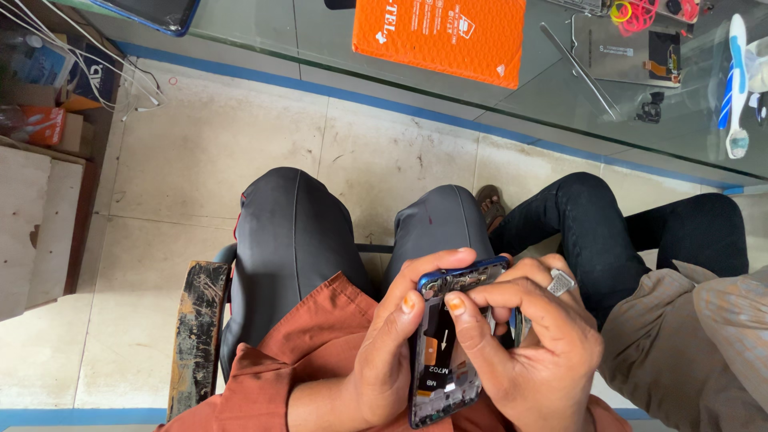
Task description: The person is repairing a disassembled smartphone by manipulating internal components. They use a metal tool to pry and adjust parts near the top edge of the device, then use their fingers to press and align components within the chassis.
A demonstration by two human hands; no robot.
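An opened blue-framed phone (442,352) with its back cover off lies over my lap, its black battery and inner parts showing. My left hand (390,344) grips its left side, the fingers curled over the top edge. My right hand (534,344), wearing a silver ring, holds the right side, and its thumb presses on the inner parts near the top. Both hands hide much of the phone's edges.
A glass counter (496,96) runs across the top, with an orange box (440,36), a metal strip (578,68), a toothbrush (736,80) and small phone parts. Another seated person's dark-trousered legs (616,232) are close on my right. Boxes and white cables (48,72) stand left.
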